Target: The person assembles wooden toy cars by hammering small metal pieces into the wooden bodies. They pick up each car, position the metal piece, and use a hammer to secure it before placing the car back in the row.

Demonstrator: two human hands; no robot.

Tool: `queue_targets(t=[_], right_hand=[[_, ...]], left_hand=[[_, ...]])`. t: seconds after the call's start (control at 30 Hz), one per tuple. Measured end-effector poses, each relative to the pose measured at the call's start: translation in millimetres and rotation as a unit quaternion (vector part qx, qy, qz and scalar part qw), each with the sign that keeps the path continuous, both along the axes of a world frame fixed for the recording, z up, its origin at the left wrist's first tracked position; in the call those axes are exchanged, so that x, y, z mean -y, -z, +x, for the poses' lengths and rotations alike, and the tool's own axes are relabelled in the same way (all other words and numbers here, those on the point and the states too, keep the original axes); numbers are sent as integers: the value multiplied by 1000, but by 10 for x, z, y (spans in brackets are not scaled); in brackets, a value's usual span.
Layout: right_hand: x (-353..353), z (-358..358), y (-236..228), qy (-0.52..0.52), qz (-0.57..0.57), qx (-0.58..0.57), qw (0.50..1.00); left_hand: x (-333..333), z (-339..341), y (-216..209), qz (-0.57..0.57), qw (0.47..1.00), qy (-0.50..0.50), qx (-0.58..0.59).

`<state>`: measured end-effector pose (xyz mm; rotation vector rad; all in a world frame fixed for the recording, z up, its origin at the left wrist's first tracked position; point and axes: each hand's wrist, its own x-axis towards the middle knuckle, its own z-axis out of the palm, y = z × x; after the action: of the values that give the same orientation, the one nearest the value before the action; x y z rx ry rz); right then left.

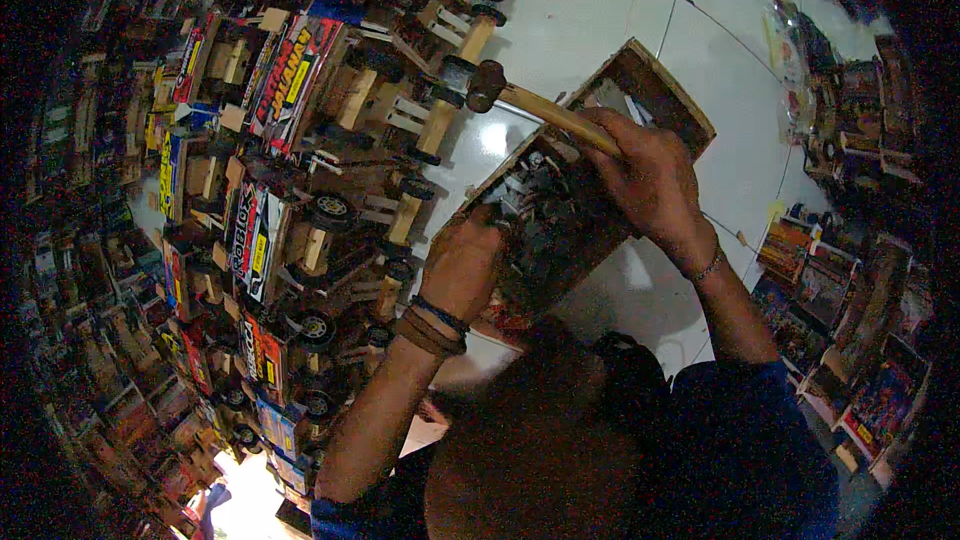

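Right fingers (612, 128) are gripping a hammer (540, 110) I'm guessing is head-heavy, best held by handle (568, 126); left fingers (486, 220), can't tell.

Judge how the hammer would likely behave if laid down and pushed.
The hammer is probably stiff, since its straight handle looks wooden. It is likely head-heavy: the thick, dark head sits at the end away from the right hand. Pushed, it might swivel about that head.

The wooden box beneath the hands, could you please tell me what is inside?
Inside are small dark and grey pieces, with pale strips toward the far end. The left hand, right hand and hammer hide parts; anything deeper is covered.
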<state>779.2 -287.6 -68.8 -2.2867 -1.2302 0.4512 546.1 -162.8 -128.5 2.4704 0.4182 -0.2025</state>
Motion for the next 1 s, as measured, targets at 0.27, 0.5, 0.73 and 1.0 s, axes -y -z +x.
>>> queue_targets(t=[0.27, 0.5, 0.73, 1.0], right_hand=[[140, 71, 124, 56, 96, -17, 994], [565, 441, 143, 171, 100, 44, 979], [683, 583, 363, 198, -11, 93, 976], [654, 540, 596, 200, -10, 91, 976]], left_hand=[[118, 181, 166, 63, 983, 84, -149], [178, 171, 343, 255, 961, 90, 62], [620, 300, 598, 16, 998, -59, -23], [534, 281, 284, -33, 984, -18, -175]])
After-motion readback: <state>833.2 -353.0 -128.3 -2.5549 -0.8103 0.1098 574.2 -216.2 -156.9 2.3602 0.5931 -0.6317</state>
